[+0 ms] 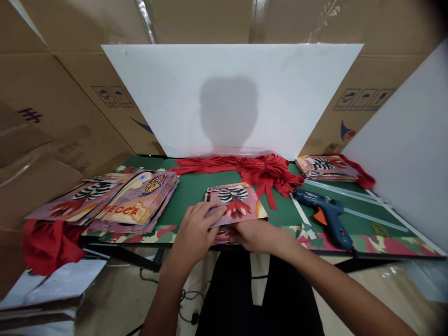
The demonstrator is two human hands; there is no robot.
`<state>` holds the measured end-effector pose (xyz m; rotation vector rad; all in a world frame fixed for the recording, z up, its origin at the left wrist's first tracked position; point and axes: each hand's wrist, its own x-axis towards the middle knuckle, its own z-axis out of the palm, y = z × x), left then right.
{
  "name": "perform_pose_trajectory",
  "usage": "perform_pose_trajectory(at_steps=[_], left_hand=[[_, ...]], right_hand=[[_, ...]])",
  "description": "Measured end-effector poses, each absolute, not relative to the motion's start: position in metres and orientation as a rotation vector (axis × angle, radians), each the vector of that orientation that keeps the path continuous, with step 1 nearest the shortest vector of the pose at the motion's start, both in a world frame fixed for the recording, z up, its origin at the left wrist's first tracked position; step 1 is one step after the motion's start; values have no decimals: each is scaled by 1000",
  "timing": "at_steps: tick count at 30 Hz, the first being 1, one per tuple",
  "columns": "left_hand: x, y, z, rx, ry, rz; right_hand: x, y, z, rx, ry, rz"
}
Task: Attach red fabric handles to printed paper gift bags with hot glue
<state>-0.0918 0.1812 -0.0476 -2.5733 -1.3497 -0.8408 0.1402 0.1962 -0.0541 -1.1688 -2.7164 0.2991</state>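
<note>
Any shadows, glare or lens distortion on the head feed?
Head view: soft, head-shaped shadow on the white board; head view: glare on the shiny tape at top; head view: wide-angle stretching toward the edges, upper right corner dark; head view: the right hand has fingers partly hidden under the printed piece.

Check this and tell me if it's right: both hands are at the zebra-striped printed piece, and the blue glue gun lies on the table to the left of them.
Not quite: the head view shows the blue glue gun on the table to the right of the left hand and right hand, which are both at the printed piece.
</note>
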Motion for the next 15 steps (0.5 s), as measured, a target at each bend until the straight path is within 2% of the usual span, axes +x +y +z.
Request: perform_pose_trajectory(at_steps=[8,15], left_hand=[[-84,191,-60,-2474,-1439,-738],[-76,188,-66,-2427,-1534,-735]], right_hand=[[124,194,-64,-1245,-2672,-10],[130,167,-107,-1097,-2387,-315]])
